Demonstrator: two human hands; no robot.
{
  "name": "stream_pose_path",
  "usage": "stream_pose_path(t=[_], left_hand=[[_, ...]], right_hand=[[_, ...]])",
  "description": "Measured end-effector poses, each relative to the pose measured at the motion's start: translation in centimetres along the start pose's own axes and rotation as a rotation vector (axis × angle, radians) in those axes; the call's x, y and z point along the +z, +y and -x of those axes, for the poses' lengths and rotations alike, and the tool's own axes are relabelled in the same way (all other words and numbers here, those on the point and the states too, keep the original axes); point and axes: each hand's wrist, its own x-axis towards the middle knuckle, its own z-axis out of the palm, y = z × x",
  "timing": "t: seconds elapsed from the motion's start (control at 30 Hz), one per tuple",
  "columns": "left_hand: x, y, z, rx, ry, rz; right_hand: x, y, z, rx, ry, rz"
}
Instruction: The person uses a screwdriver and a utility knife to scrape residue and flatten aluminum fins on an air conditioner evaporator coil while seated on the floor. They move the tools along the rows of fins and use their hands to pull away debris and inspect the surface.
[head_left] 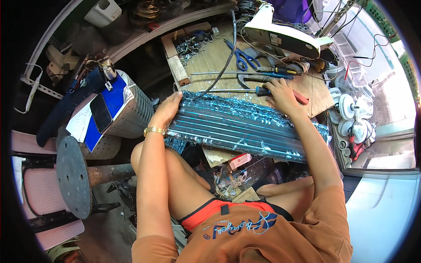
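Note:
A long blue finned metal block point(237, 125), like an air-conditioner coil, lies across my knees and against the wooden board's near edge. Its far upper side is ragged, with torn, crumpled fins. My left hand point(167, 109), with a gold-coloured watch point(154, 130) on the wrist, grips the block's left end. Over the board, my right hand point(281, 94) closes its fingers round the dark blue handle of a long screwdriver point(232, 90), whose shaft points left. Just beyond that hand lie pliers or cutters; a red handle point(301, 97) sticks out beside it.
The wooden board point(210, 55) bears blue-handled scissors point(242, 57), a thin rod and small metal scraps. A white curved housing point(285, 37) stands at the back. At left, a phone point(101, 113) rests on a perforated bin; a round metal plate point(73, 177) on a post stands nearer.

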Motion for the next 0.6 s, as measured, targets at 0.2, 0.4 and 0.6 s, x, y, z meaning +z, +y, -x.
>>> stream_pose_path(t=[0.2, 0.4, 0.6], left_hand=[[-0.3, -0.6, -0.7, 0.141, 0.040, -0.251], [-0.3, -1.8, -1.6, 0.179, 0.037, -0.159], [0.0, -2.8, -3.0, 0.222, -0.031, -0.107]], right_hand=[[-4.4, 1.7, 0.5, -0.014, -0.031, -0.077], [-17.3, -1.2, 7.1, 0.491, -0.417, -0.721], [-19.6, -8.5, 8.8, 0.191, -0.308, -0.607]])
